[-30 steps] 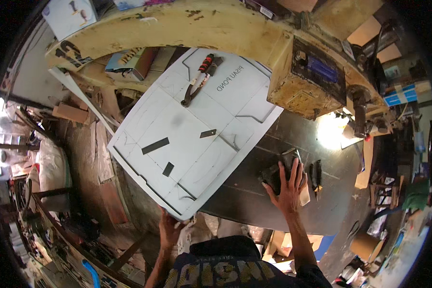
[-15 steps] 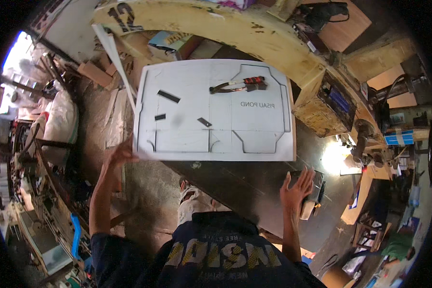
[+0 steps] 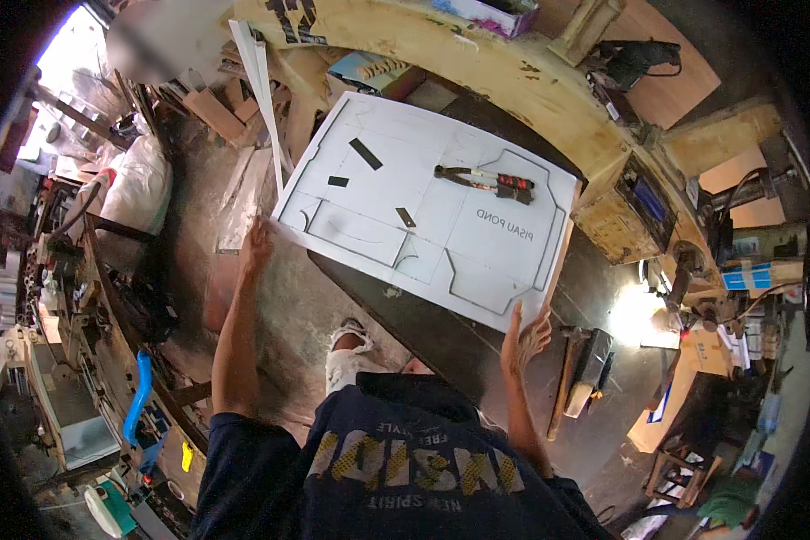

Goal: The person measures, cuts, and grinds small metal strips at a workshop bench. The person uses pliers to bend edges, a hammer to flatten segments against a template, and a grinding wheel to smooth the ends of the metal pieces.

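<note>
- The left hand (image 3: pixel 259 238) has been kept at the left corner of the white board (image 3: pixel 441 216); the fingers are brought to its edge, but whether it is gripped or only steadied cannot be told.
- On the yellow machine arm (image 3: pixel 391 34) behind, dark painted digits (image 3: pixel 308 27) are seen, partly cut by the rim.
- The board has been swung clockwise since 0.5 s ago, so its long near edge is now slanted down to the right. It is lying over the dark tabletop (image 3: pixel 589 297), with its left part carried out past the tabletop's edge.
- 3 dark strips (image 3: pixel 365 154) are scattered on the board's left half.
- Large yellow lettering is printed on the dark shirt (image 3: pixel 396 517), seen upside down.
- Black lettering, also inverted, is printed on the board's right half, beside the red-and-black pliers (image 3: pixel 513 183); no brand is made out.
- The right hand (image 3: pixel 527 333) has been shifted from the tools to the board's near right corner, clasped with the thumb above; hands are thus placed at 2 corners.
- The hammer (image 3: pixel 562 389) and dark block (image 3: pixel 594 357) are left uncovered.
</note>
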A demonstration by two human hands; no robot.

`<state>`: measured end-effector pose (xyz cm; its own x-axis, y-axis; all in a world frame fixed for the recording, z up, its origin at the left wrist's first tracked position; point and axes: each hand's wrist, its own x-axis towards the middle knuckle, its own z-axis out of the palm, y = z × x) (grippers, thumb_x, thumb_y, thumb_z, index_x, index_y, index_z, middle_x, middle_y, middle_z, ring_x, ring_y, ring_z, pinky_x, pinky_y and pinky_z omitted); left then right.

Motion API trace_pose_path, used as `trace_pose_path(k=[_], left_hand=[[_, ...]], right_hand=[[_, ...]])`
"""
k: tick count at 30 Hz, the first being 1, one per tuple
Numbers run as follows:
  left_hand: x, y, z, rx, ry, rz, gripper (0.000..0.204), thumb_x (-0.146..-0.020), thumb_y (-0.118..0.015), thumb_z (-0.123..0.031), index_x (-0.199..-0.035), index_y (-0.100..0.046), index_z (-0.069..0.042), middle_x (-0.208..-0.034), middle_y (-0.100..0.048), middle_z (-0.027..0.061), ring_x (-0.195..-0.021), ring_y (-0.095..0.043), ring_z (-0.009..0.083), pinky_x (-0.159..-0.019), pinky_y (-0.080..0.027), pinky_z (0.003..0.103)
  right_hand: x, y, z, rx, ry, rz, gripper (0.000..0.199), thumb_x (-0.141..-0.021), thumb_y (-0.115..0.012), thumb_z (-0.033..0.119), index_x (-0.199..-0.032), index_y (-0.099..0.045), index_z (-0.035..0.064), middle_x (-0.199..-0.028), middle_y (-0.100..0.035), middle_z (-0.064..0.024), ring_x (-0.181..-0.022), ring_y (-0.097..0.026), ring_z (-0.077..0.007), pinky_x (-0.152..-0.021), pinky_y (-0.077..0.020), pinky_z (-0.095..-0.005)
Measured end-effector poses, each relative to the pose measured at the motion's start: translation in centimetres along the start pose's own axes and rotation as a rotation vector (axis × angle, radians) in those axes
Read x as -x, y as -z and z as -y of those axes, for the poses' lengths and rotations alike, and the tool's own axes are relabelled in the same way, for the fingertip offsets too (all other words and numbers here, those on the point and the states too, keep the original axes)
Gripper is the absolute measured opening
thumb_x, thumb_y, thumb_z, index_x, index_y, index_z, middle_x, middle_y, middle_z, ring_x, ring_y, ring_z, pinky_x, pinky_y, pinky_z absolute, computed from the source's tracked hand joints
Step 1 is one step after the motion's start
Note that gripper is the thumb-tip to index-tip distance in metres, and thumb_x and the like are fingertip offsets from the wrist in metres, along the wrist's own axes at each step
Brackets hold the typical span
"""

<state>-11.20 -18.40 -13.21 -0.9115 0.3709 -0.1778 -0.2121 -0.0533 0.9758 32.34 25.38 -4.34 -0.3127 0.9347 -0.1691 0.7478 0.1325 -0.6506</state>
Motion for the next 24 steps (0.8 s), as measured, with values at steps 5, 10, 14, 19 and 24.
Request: trace_pose_path(k=[5, 10, 14, 19, 24], left_hand=[[-0.3, -1.5, -1.2, -0.04, -0.003, 0.1, 0.086, -0.086, -0.055, 0.006, -0.157, -0.008, -0.009, -0.162, -0.017, 0.0149, -0.149, -0.016, 0.0283, -0.114, -0.021, 0.037], [1.0, 3.0, -4.7, -0.239, 0.092, 0.219, 0.077, -0.089, -0.059, 0.0, -0.155, -0.022, -0.01, -0.155, -0.033, 0.0167, -0.142, -0.033, 0.0303, -0.106, -0.038, 0.04], [9.9, 2.2, -13.2, -0.626, 0.301, 0.242, 0.048, -0.082, -0.064, -0.001, -0.128, -0.052, -0.002, -0.124, -0.06, 0.0184, -0.115, -0.058, 0.0283, -0.09, -0.05, 0.039], [19.9, 11.1, -23.3, -0.584, -0.076, 0.718, 0.053, -0.066, -0.073, -0.005, -0.117, -0.062, -0.003, -0.103, -0.07, 0.0177, -0.095, -0.069, 0.028, -0.078, -0.055, 0.041], [19.1, 16.5, -23.2, -0.789, 0.177, 0.366, 0.041, -0.071, -0.066, -0.007, -0.111, -0.059, -0.003, -0.098, -0.067, 0.0232, -0.093, -0.065, 0.0411, -0.077, -0.052, 0.047]], right_hand=[[8.1, 0.0, 4.2, 0.182, 0.51, -0.113, 0.075, -0.094, -0.059, 0.041, -0.15, -0.026, 0.004, -0.149, -0.03, -0.026, -0.133, -0.033, -0.0456, -0.107, -0.0259, -0.0594], [14.6, -6.1, 15.5, 0.034, 0.627, 1.468, 0.031, -0.089, -0.071, 0.031, -0.109, -0.072, 0.007, -0.107, -0.069, -0.0102, -0.097, -0.065, -0.0268, -0.086, -0.0507, -0.0384], [16.5, -11.7, 20.8, -0.014, 0.96, 1.555, 0.036, -0.087, -0.072, 0.033, -0.111, -0.072, 0.0058, -0.106, -0.068, -0.0118, -0.094, -0.064, -0.0263, -0.084, -0.0505, -0.0369], [22.5, -20.1, 35.3, 0.168, 0.944, 1.836, 0.038, -0.09, -0.067, 0.033, -0.112, -0.068, 0.0013, -0.098, -0.068, -0.0203, -0.09, -0.066, -0.0316, -0.077, -0.0504, -0.0413], [27.4, -29.1, 42.3, 0.371, 1.301, 1.907, 0.032, -0.093, -0.064, 0.022, -0.119, -0.065, 0.0051, -0.092, -0.061, -0.0167, -0.087, -0.059, -0.0316, -0.08, -0.0464, -0.0391]])
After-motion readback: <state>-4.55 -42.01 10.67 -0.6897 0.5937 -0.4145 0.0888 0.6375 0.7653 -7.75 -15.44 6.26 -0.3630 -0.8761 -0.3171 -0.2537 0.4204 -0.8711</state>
